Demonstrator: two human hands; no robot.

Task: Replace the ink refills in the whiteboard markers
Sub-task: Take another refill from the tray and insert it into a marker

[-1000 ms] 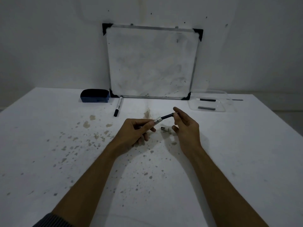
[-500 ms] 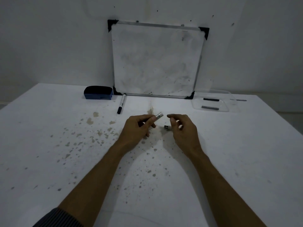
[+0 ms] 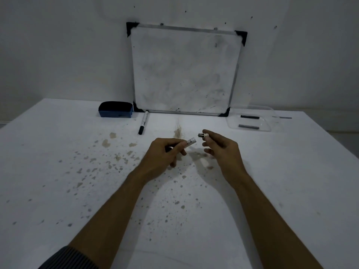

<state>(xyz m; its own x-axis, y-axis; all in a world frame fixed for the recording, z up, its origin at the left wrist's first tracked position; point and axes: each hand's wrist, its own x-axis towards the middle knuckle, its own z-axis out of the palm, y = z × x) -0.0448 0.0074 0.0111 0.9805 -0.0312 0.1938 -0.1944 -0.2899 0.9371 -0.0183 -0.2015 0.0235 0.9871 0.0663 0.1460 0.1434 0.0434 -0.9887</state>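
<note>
While the left hand (image 3: 165, 152) grips the marker barrel (image 3: 190, 141) above the stained table (image 3: 58, 171), the right hand (image 3: 221, 146) pinches its small end piece (image 3: 203, 135) just beside the barrel's open end.

The light over my table (image 3: 58, 171) is dim, cool and grey, with no glare. Soft shadows pool beneath my hands. The wide lens bends the table edges, and fine detail looks soft.
</note>
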